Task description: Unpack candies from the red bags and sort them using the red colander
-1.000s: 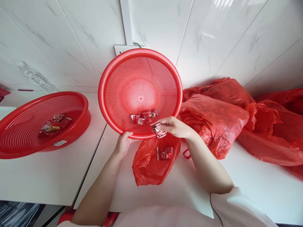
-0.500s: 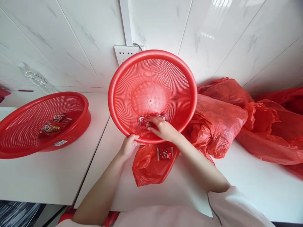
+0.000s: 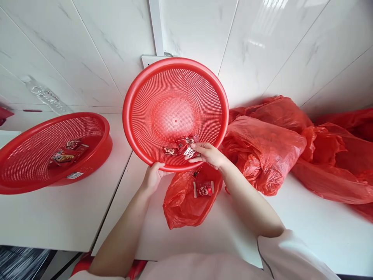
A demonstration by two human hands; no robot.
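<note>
A round red mesh basket is tilted toward me, its near rim gripped by my left hand. Inside its lower side lie several small red snack packets. My right hand reaches over the rim and pinches one snack packet between thumb and fingers. Below the basket, an open red plastic bag rests on the white table with a red snack packet in its mouth.
To the left stands another red basket holding a few snack packets. Filled red plastic bags are heaped on the right. A clear plastic bottle leans at the tiled wall, and a socket strip shows behind the basket.
The tilted basket has shifted left with my left hand. My right hand has moved slightly right and lifted a snack packet. More of the bag's mouth now shows.
</note>
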